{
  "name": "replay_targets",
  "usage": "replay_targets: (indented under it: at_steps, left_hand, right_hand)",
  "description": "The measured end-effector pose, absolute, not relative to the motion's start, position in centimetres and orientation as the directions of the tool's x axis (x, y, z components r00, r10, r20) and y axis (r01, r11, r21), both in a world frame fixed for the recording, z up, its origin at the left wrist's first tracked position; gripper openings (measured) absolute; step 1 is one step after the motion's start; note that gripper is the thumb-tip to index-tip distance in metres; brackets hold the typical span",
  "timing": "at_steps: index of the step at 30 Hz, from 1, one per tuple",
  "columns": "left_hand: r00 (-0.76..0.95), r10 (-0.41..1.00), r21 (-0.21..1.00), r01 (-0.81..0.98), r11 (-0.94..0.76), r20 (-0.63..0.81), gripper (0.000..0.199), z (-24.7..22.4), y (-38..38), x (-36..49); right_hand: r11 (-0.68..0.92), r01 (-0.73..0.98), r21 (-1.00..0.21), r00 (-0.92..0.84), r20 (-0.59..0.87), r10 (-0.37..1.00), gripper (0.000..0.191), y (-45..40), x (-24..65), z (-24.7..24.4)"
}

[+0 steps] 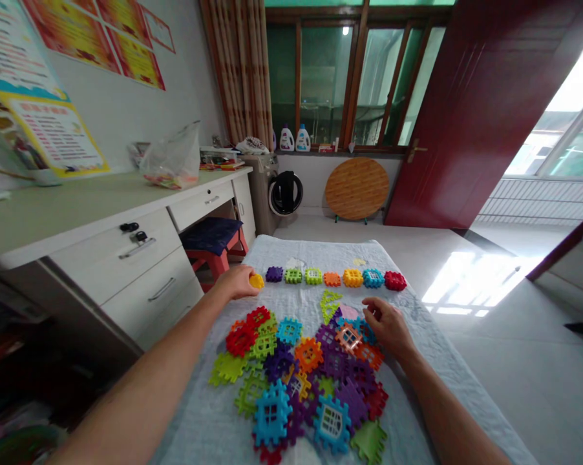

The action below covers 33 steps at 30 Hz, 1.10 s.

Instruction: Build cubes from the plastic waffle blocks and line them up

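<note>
At the left end of a row across the cloth, my left hand (239,283) is closed on a yellow interlocking plastic block (256,281). Beside it in the row stand a purple block (274,274), several green, orange, yellow and blue ones, and a red block (395,280) at the right end. My right hand (387,324) is at the right side of a loose pile of notched plastic tiles, its fingers loosely bent and apart with nothing visible in them. Close to it lie a pale orange window tile (348,338) and a light green triangular piece (329,305).
A light blue cloth (301,248) covers the table. On the left is a white desk (97,203) with drawers and a plastic bag (172,158); a stool (214,239) is tucked beneath. Behind stand a washing machine (262,187), a round wooden board (357,188) and a red door (446,116).
</note>
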<state>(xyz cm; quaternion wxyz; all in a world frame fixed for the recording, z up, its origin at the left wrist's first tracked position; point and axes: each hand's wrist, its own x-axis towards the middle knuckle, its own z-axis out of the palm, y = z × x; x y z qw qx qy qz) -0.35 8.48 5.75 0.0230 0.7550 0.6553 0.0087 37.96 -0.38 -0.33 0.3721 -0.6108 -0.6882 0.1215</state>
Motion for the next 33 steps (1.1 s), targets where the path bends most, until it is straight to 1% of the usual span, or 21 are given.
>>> replay_targets:
  at_steps: [5,14,17,21,24,26,27,28,33]
  left_hand:
    - [0.163,0.986,0.065,0.985,-0.160,-0.039,0.041,5.2,11.2,-1.3]
    - [0.172,0.982,0.090,0.982,-0.165,-0.074,0.035,5.0,13.9,-1.0]
    - [0.194,0.980,0.102,0.977,-0.188,-0.052,0.037,5.4,14.0,-1.3]
    - [0.254,0.967,0.123,0.959,-0.254,0.022,0.043,6.8,13.9,-0.3]
    - [0.346,0.934,0.161,0.920,-0.356,0.090,0.052,8.1,13.5,3.4]
    - [0.447,0.879,0.242,0.846,-0.475,0.163,0.051,8.7,13.3,7.3]
    - [0.476,0.865,0.277,0.820,-0.502,0.158,0.050,8.9,13.2,9.4]
    - [0.495,0.855,0.286,0.806,-0.518,0.153,0.049,8.9,13.2,11.6]
    - [0.548,0.829,0.279,0.784,-0.554,0.108,0.051,7.5,14.2,20.1]
  right_hand:
    - [0.205,0.753,-0.626,0.037,0.351,0.936,0.028,-0.3,38.2,-0.6]
    - [0.189,0.764,-0.617,0.051,0.349,0.936,0.027,0.0,38.6,-0.9]
    - [0.186,0.762,-0.620,0.054,0.347,0.936,0.026,0.0,38.5,-0.7]
    - [0.187,0.760,-0.623,0.052,0.344,0.938,0.025,0.0,38.2,-0.5]
    - [0.186,0.757,-0.627,0.042,0.330,0.943,0.025,0.0,38.1,-0.5]
    - [0.186,0.753,-0.631,0.037,0.324,0.945,0.025,0.0,38.1,-0.5]
    - [0.186,0.752,-0.633,0.041,0.325,0.945,0.024,0.0,38.1,-0.6]
    - [0.185,0.750,-0.635,0.047,0.330,0.943,0.024,0.1,38.2,-0.7]
    - [0.160,0.729,-0.665,0.106,0.341,0.934,0.022,0.2,38.7,-0.9]
